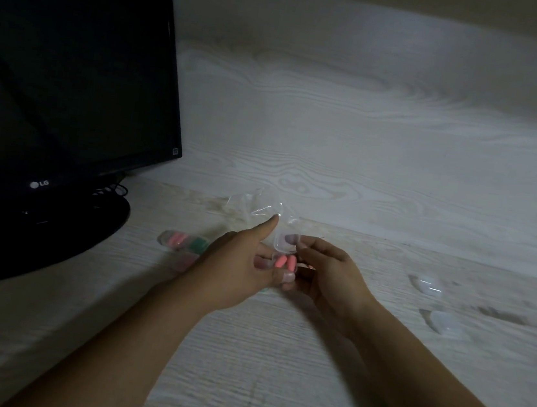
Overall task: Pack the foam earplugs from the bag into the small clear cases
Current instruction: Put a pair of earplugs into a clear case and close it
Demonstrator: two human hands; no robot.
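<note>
Though dim, filled cases [184, 243] hide behind left hand [235, 267].

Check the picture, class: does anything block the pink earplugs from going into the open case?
Nothing visible does. The pink earplugs already sit in the clear case, gripped by the left hand; the right hand pinches its raised lid.

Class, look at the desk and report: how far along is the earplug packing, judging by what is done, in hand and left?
Done: filled cases with pink and green earplugs lie beside the monitor base. In hand: the left hand and right hand hold an open clear case with two pink earplugs inside, lid not yet closed. Left: two seemingly empty cases wait on the right.
</note>
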